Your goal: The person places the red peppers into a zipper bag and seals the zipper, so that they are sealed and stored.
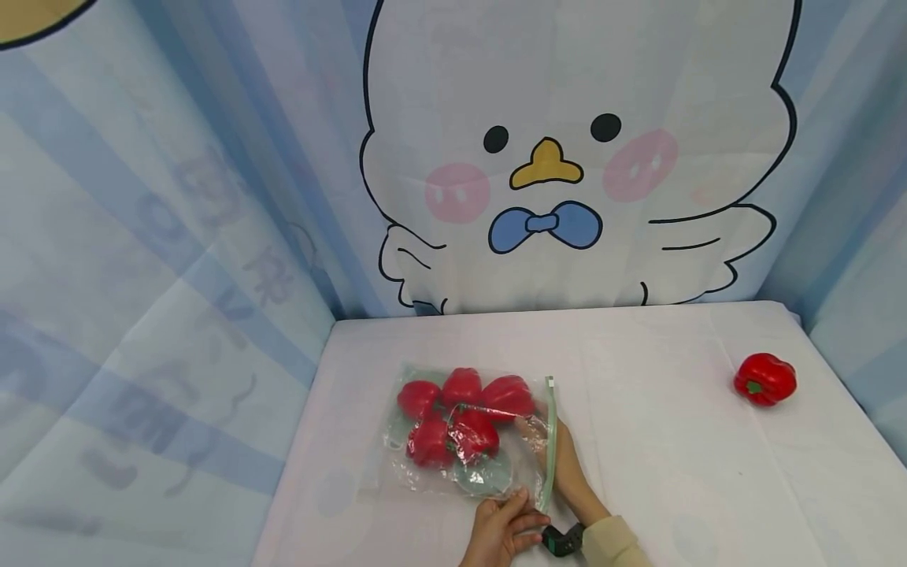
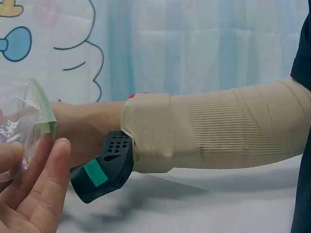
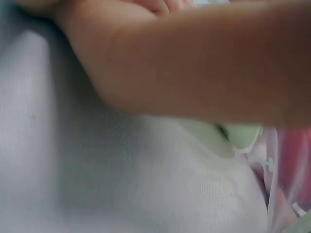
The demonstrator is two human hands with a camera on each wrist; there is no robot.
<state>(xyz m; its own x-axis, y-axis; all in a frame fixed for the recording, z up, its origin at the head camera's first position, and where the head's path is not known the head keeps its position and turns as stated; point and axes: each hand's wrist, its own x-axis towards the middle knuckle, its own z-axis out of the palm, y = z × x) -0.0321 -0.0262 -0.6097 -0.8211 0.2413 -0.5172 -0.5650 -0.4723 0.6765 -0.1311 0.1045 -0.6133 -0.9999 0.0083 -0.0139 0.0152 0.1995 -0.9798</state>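
Observation:
A clear zip bag (image 1: pixel 439 492) with a pale green zip edge lies on the table, several red bell peppers (image 1: pixel 473 435) inside it. At the bag's near right corner, my left hand (image 1: pixel 499 529) pinches the plastic between thumb and fingers; the left wrist view shows that hand (image 2: pixel 36 189) at the green edge. My right hand (image 1: pixel 540 442) reaches past the zip edge into the bag, close to the rightmost bell pepper (image 1: pixel 507 396). Plastic glare blurs its fingers, so their hold is unclear. The right wrist view mostly shows blurred skin and tablecloth.
One more red bell pepper (image 1: pixel 765 379) sits alone at the table's right side. White cloth covers the table (image 1: pixel 638 449). A printed curtain (image 1: pixel 567 276) hangs behind its far edge. A black wrist device (image 1: pixel 563 540) is on my right wrist.

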